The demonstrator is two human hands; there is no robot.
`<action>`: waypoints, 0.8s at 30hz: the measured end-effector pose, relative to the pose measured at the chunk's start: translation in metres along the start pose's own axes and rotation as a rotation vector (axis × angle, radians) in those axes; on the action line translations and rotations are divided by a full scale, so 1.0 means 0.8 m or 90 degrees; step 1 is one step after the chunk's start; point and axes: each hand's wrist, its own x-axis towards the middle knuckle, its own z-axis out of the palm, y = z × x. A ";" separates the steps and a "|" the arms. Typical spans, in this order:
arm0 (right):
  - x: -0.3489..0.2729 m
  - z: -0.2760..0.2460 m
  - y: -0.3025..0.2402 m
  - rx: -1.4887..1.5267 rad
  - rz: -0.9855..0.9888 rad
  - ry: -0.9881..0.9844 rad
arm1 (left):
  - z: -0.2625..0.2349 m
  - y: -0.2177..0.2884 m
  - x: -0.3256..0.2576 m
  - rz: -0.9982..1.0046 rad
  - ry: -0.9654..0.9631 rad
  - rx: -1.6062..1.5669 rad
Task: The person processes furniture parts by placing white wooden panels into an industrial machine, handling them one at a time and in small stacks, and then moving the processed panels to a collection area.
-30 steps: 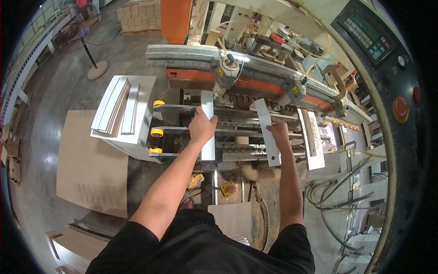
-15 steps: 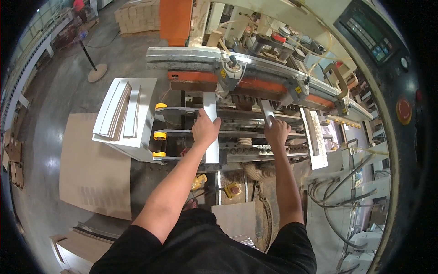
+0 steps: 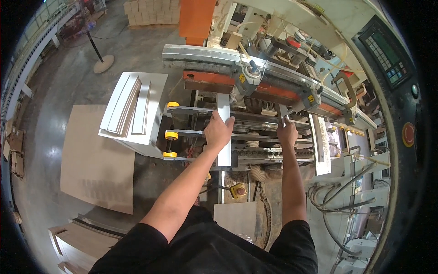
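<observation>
The left grip [image 3: 218,131] lies over the middle of a long white strip [image 3: 224,154], thumb on the 3 o'clock side, fingers toward 9 o'clock, and looks closed on it. The strip rests across metal bars [image 3: 194,134], its long way going from 12 to 6 o'clock. The right grip [image 3: 287,133] looks closed on the near end of a grey-white piece [image 3: 283,112]. This sticks out toward 12 o'clock, a bit to 11, and seems tipped up. How tight each grip is, I cannot tell. From the strip, the piece is between 2 and 3 o'clock, well apart, so each grip is nearest its own one. A dusty board [image 3: 323,168] lies past the right grip, between 3 and 4 o'clock.
</observation>
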 end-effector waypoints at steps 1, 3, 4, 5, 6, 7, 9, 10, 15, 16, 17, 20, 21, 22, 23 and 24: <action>0.001 0.000 -0.004 -0.009 0.004 -0.006 | 0.000 -0.003 0.003 -0.001 0.001 0.000; 0.003 -0.001 -0.009 -0.005 0.006 -0.003 | 0.004 -0.013 0.008 -0.004 0.031 -0.008; 0.004 -0.002 -0.010 -0.003 0.008 -0.001 | 0.004 -0.017 0.008 -0.006 0.035 -0.007; 0.005 0.003 -0.005 0.005 0.020 0.003 | 0.004 -0.021 0.009 -0.015 0.006 0.004; 0.005 0.000 -0.013 0.001 0.021 -0.015 | 0.001 -0.026 0.016 -0.025 -0.018 0.017; 0.002 0.000 -0.005 0.001 0.030 -0.015 | -0.012 -0.019 0.013 -0.048 -0.066 0.039; 0.005 -0.008 -0.006 -0.004 0.049 -0.031 | -0.043 -0.011 0.009 -0.040 -0.121 0.109; 0.005 -0.005 -0.007 0.004 0.058 -0.027 | -0.057 -0.013 0.010 -0.037 -0.139 0.112; 0.005 -0.006 -0.005 0.004 0.067 -0.027 | -0.081 -0.026 0.004 0.005 -0.025 0.117; 0.004 -0.006 -0.009 0.004 0.062 -0.020 | -0.076 -0.027 0.005 0.040 0.036 0.113; 0.004 -0.004 -0.010 0.005 0.057 -0.021 | -0.066 -0.032 0.008 0.098 0.082 0.136; 0.003 -0.004 -0.007 0.018 0.065 -0.027 | -0.037 -0.016 0.001 0.126 0.180 0.179; 0.003 -0.005 -0.007 0.014 0.069 -0.025 | -0.029 -0.011 -0.001 0.131 0.145 0.173; 0.003 -0.005 -0.009 0.012 0.071 -0.022 | -0.019 -0.011 -0.001 0.154 0.142 0.201; 0.003 -0.006 -0.011 0.012 0.067 -0.022 | -0.011 -0.012 -0.005 0.167 0.133 0.218; 0.002 -0.006 -0.010 0.018 0.069 -0.020 | -0.005 -0.011 -0.010 0.182 0.121 0.235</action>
